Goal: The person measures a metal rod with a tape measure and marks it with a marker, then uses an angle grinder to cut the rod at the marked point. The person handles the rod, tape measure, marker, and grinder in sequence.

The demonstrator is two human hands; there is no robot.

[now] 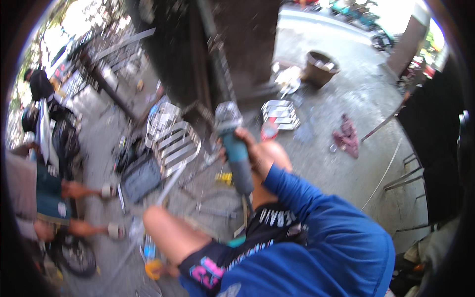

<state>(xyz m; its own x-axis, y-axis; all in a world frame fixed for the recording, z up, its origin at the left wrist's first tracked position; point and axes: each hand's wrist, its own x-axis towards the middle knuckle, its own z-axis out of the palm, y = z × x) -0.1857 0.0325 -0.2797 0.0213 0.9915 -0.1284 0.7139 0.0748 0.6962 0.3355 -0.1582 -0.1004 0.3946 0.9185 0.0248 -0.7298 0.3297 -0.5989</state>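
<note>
Nearest the camera, at the lower centre and lower right of the frame, is the person's blue long sleeve point(316, 232) over a dark printed garment, with a bare knee point(166, 230) at lower centre left. The sleeve runs up to the right hand point(255, 151), which is closed around the teal body of an angle grinder point(236, 153). The grinder sits in the centre of the frame, its grey head uppermost, near a dark upright post point(217, 59), and its cord trailing down toward the lap. The left hand is not visible, so I cannot tell its state.

Just left of the grinder, a silver metal frame with parallel bars point(170, 138) stands tilted on the ground; a second, similar bar frame point(279, 114) lies to the upper right of the grinder. A dark tray-like case point(141, 178) rests below the first frame.

The surface is bare grey concrete point(346, 94), dusty and littered. A reddish rag point(346, 136) lies right of centre, and a round brown bucket point(320, 67) stands at the upper right. Thin metal rods lean along the right side.

At the far left, another person sits with bare legs stretched out point(81, 190), beside a parked motorcycle point(47, 123). The setting is open-air, with daylight at the top edge.
</note>
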